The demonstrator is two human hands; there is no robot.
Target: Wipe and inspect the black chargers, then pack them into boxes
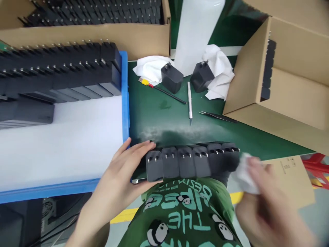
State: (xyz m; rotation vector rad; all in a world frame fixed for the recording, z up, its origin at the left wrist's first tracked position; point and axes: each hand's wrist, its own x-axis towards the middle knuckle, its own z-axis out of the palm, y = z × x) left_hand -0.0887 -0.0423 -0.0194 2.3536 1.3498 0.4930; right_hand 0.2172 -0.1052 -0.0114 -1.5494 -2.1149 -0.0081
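Head view, chargers: a row of black chargers (190, 161) lies side by side at the near edge of the worktop (159, 116), prongs up.
Left hand: the left hand (123, 168) is released, fingers laid flat against the row's left end.
Right hand: the right hand (267, 202), blurred, grasps a white cloth (245, 175) at the row's right end.
Risk: the pieces look unjoined, so a hard sideways push could probably buckle the row and tip one off the edge.
Surfaces: matte, boxy plastic; small metal prongs; soft crumpled cloth; smooth green mat.

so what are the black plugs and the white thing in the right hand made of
The chargers: matte black plastic by their dull, even sheen, with metal prongs. The white wad in the right hand: likely cloth or tissue; it is crumpled and blurred.
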